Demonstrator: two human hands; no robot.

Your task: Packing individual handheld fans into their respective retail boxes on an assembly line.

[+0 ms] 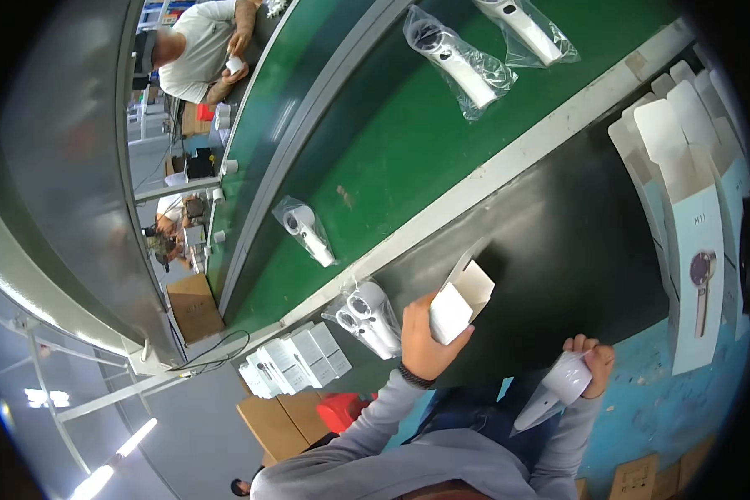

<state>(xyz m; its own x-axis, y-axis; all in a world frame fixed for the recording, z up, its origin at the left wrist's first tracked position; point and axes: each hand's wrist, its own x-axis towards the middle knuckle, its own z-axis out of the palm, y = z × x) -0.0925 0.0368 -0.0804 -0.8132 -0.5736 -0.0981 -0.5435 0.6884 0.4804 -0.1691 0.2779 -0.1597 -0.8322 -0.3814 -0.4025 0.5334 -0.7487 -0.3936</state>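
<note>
My left hand (429, 343) is closed around a small white carton (458, 312), tilted over the black worktop with its flaps open. Lower right, near my body, my right hand (594, 367) grips a white handheld appliance (565, 382) with a round head and a tapering handle, wrapped in clear plastic. The handle points down and left, apart from the carton. Beside my left hand, on the worktop's edge, lie similar bagged white appliances (368, 317).
A green conveyor belt (367, 183) carries more bagged appliances (304, 229). Pale blue printed cartons (692, 217) stand open on the right. Small white printed packs (296, 362) are lined up at the left. A metal rail (508, 175) divides belt and worktop. Co-workers (196, 54) sit across.
</note>
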